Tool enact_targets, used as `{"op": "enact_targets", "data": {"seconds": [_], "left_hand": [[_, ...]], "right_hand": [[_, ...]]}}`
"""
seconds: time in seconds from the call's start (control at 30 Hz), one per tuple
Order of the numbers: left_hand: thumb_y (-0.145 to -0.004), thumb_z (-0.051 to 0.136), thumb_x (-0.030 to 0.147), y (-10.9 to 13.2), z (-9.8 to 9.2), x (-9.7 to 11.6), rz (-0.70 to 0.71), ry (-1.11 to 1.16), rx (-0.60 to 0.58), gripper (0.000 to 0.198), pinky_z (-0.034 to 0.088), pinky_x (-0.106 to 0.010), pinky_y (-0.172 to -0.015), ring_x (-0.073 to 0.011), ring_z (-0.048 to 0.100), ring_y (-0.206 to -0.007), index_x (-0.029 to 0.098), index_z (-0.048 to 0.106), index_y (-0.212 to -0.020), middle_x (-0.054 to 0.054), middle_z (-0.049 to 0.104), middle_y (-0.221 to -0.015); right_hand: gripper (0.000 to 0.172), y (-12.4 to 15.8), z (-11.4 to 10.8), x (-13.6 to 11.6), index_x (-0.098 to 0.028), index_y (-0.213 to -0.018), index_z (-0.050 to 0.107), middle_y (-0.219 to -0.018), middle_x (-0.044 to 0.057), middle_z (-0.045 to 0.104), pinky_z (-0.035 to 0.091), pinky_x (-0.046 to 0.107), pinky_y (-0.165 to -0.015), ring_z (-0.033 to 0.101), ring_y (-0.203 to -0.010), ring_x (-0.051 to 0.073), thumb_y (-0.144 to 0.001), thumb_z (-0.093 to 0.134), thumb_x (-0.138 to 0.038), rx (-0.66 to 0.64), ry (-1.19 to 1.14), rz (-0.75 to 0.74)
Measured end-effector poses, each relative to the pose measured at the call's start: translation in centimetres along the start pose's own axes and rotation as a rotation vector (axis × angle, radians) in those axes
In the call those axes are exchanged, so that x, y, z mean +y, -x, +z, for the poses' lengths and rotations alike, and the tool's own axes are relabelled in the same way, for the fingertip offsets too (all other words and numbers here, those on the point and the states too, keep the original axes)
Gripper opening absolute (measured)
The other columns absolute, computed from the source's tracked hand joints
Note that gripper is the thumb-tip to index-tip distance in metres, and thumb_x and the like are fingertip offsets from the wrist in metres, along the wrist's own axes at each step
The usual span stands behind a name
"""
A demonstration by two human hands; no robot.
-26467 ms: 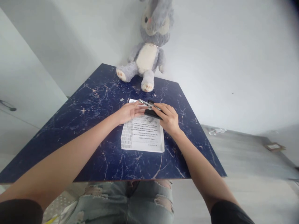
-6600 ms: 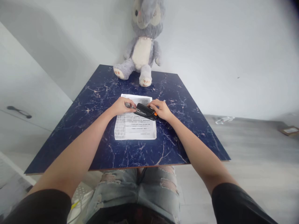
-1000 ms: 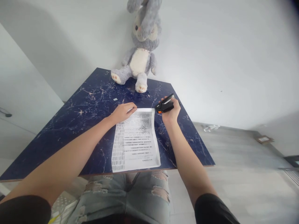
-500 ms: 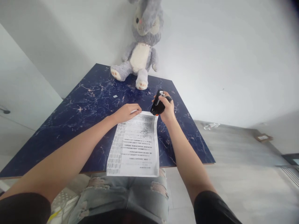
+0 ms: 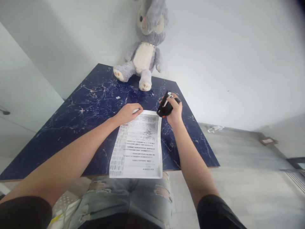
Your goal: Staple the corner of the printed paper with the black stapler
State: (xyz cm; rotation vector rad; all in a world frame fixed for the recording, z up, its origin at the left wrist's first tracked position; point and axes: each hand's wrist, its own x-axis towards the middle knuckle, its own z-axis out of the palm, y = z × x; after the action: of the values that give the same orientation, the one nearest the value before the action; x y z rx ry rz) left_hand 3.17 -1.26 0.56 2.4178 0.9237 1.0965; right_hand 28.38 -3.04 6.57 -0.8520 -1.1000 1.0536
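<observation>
A printed stack of paper (image 5: 140, 146) lies on the blue marbled table, its lower edge sticking out past the table's front edge. At the upper left corner my left hand (image 5: 130, 113) is closed on it, fingers curled along the top edge. My right hand (image 5: 175, 108) grips a black stapler (image 5: 165, 106) with a silver part on top and a bit of orange below. The stapler is tilted, with its lower end right by the paper's upper right corner; whether they touch I cannot tell.
A grey plush rabbit (image 5: 144, 58) sits at the back of the table (image 5: 78, 127) against the wall. A small white scrap (image 5: 118, 97) lies left of centre. On the floor to the right are a clear plastic item (image 5: 215, 128) and a brown box (image 5: 268, 141).
My right hand has shifted a little to the right with the stapler. My left hand stays at the paper's upper left corner, almost unmoved.
</observation>
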Motion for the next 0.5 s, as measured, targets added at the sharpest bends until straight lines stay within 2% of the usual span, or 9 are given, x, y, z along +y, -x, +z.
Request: {"op": "enact_targets", "data": {"seconds": [0.07, 0.17, 0.27, 0.33, 0.4, 0.5], "left_hand": [[-0.102, 0.055, 0.036, -0.1, -0.4, -0.3, -0.063, 0.060, 0.037, 0.027, 0.054, -0.032, -0.088, -0.0191, 0.071, -0.088, 0.018, 0.074, -0.095, -0.005, 0.078, -0.096], [-0.099, 0.059, 0.038, -0.2, -1.1, -0.7, -0.133, 0.117, 0.091, 0.027, 0.054, -0.031, -0.086, -0.0182, 0.070, -0.084, 0.017, 0.074, -0.092, -0.004, 0.078, -0.091], [-0.099, 0.058, 0.041, -0.2, -1.7, -1.1, -0.201, 0.090, 0.275, 0.030, 0.053, -0.030, -0.085, -0.0182, 0.069, -0.083, 0.016, 0.074, -0.093, -0.005, 0.078, -0.090], [-0.099, 0.057, 0.041, -0.2, -2.0, -1.1, -0.238, 0.067, 0.348, 0.030, 0.052, -0.030, -0.085, -0.0185, 0.068, -0.083, 0.016, 0.073, -0.092, -0.005, 0.078, -0.090], [-0.097, 0.059, 0.040, -0.3, -2.0, -1.1, -0.244, 0.071, 0.317, 0.029, 0.053, -0.030, -0.085, -0.0191, 0.068, -0.084, 0.016, 0.074, -0.091, -0.005, 0.078, -0.090], [-0.096, 0.059, 0.040, -0.3, -1.9, -0.9, -0.215, 0.104, 0.236, 0.028, 0.053, -0.031, -0.087, -0.0198, 0.069, -0.085, 0.017, 0.074, -0.090, -0.005, 0.078, -0.090]], "right_hand": [[0.033, -0.3, -1.1, -0.8, -0.022, -0.109, 0.066, -0.097, 0.002, 0.070, 0.059, 0.032, -0.077, 0.069, -0.089, 0.020, -0.078, 0.078, -0.021, -0.015, 0.109, -0.074], [0.037, -1.0, -3.0, -1.2, -0.020, -0.105, 0.070, -0.094, 0.002, 0.070, 0.057, 0.035, -0.086, 0.065, -0.091, 0.021, -0.071, 0.082, -0.013, -0.118, 0.274, -0.066], [0.031, -1.6, -4.2, -0.6, -0.020, -0.101, 0.072, -0.089, 0.000, 0.069, 0.056, 0.036, -0.085, 0.063, -0.083, 0.021, -0.073, 0.085, -0.025, -0.258, 0.435, -0.044], [0.032, -1.8, -4.4, -0.1, -0.020, -0.103, 0.072, -0.091, 0.000, 0.069, 0.054, 0.037, -0.085, 0.062, -0.084, 0.022, -0.076, 0.083, -0.034, -0.385, 0.568, -0.049], [0.036, -1.8, -4.3, 0.3, -0.021, -0.108, 0.071, -0.096, 0.002, 0.070, 0.053, 0.037, -0.086, 0.063, -0.088, 0.024, -0.080, 0.081, -0.041, -0.491, 0.657, -0.065], [0.039, -1.8, -4.0, 0.5, -0.020, -0.112, 0.070, -0.102, 0.004, 0.071, 0.051, 0.037, -0.087, 0.064, -0.093, 0.025, -0.085, 0.077, -0.047, -0.542, 0.707, -0.101]]}}
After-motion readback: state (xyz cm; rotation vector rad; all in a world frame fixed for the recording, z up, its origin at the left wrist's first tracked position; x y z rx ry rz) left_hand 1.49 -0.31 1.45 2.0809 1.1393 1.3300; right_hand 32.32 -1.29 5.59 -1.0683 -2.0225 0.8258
